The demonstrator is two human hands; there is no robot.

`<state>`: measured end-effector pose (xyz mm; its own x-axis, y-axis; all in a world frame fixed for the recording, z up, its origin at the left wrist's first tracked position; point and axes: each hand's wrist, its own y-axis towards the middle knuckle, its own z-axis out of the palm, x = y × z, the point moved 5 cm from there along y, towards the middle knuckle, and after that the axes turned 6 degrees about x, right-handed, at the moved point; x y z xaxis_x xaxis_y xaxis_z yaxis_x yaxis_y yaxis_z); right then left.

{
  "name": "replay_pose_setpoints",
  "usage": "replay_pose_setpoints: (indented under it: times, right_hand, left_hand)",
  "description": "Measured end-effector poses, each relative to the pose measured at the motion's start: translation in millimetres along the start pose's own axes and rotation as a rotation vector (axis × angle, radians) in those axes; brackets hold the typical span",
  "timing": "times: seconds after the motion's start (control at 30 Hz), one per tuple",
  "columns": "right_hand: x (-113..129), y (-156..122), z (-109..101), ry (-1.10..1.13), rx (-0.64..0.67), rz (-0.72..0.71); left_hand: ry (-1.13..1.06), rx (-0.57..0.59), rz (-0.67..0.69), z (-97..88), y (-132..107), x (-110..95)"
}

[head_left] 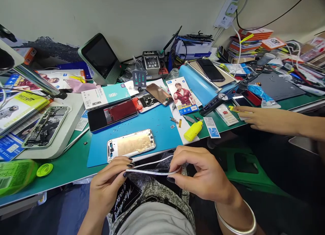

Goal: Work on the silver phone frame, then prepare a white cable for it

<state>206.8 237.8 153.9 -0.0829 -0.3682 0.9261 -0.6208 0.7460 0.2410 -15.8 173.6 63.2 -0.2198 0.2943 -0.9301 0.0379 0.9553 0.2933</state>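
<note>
My left hand (109, 184) and my right hand (200, 174) are both closed on a thin phone screen panel (152, 168), held edge-on over my lap just below the table's front edge. The left pinches its left end and the right its right end. A white film strip (154, 161) curves above the panel between my fingers. On the blue work mat (157, 126) right in front of my hands lies an empty phone frame (130, 144) with a gold inner plate.
Another person's hand (256, 117) rests on the table at the right, by a yellow glue bottle (193, 131). A phone with a red panel (114, 114), an opened phone (47, 126) on a white pad, a green bottle (15, 175), boxes and tools crowd the green table.
</note>
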Motion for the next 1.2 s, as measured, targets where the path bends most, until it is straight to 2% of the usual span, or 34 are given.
replay_pose_setpoints:
  times: [0.07, 0.13, 0.27, 0.33, 0.4, 0.47, 0.53, 0.63, 0.9, 1.1, 1.2]
  right_hand:
    - [0.4, 0.8, 3.3, -0.016, 0.002, -0.002]
    - [1.9, 3.0, 8.5, -0.067, -0.001, -0.006]
    - [6.1, 8.3, 18.2, -0.155, -0.002, -0.015]
    - [7.0, 8.3, 17.2, -0.167, 0.001, -0.009]
    - [6.9, 5.5, 10.3, -0.172, -0.012, 0.004]
    - [5.9, 1.3, 0.7, -0.160, -0.027, 0.027]
    - [4.9, -2.3, -7.5, -0.145, -0.037, 0.044]
    - [3.1, -4.0, -12.4, -0.133, -0.036, 0.061]
    - [1.9, -2.6, -8.0, -0.107, -0.030, 0.038]
    - [2.5, -5.8, -11.4, -0.084, -0.044, 0.026]
    - [4.8, -5.6, -9.2, -0.087, -0.051, 0.002]
  left_hand:
    - [0.061, 0.017, -0.056, 3.6, 0.0, -1.0]
    - [0.135, 0.047, -0.065, 10.4, 4.5, -13.2]
    - [0.139, 0.200, 0.156, 30.4, 23.2, -52.7]
    - [0.040, 0.250, 0.213, 32.4, 29.0, -58.2]
    - [-0.069, 0.220, 0.199, 24.2, 28.9, -50.3]
    - [-0.120, 0.135, 0.156, 9.5, 22.9, -35.4]
    - [-0.109, 0.049, 0.107, -4.9, 14.0, -21.4]
    - [-0.085, 0.001, 0.075, -15.8, 3.8, -12.2]
    - [-0.069, -0.039, 0.073, -15.0, 2.5, -15.9]
    - [-0.019, -0.022, 0.054, -17.3, -1.4, -9.0]
    - [0.063, 0.020, -0.040, -12.5, -4.4, -8.2]
